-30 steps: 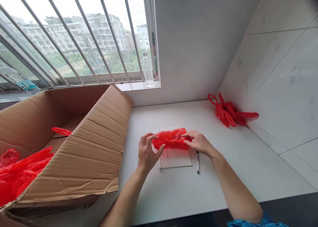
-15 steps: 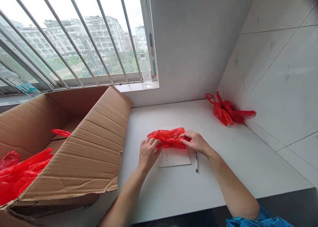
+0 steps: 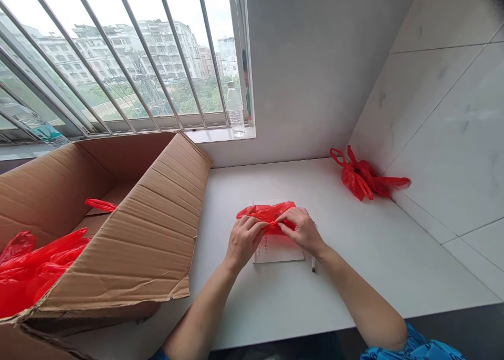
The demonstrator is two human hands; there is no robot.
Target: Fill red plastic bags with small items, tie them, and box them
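Observation:
A crumpled red plastic bag lies over the upper part of a white sheet with small printing on the white tabletop. My left hand pinches the bag's near edge with thumb and fingers. Close beside it, my right hand grips the same edge, its fingertips almost meeting the left ones near the middle. Partly under my right hand and wrist is a pen, of which the lower end shows.
A big open cardboard box stands at the left, with red plastic bags inside. Knotted red bags rest at the table's back right, by the tiled wall. A clear bottle stands on the windowsill; another bottle leans at far left.
My right hand has moved left along the bag, and my left hand has shifted slightly right, so the fingertips are now close together. The bag's near edge is gathered between them.

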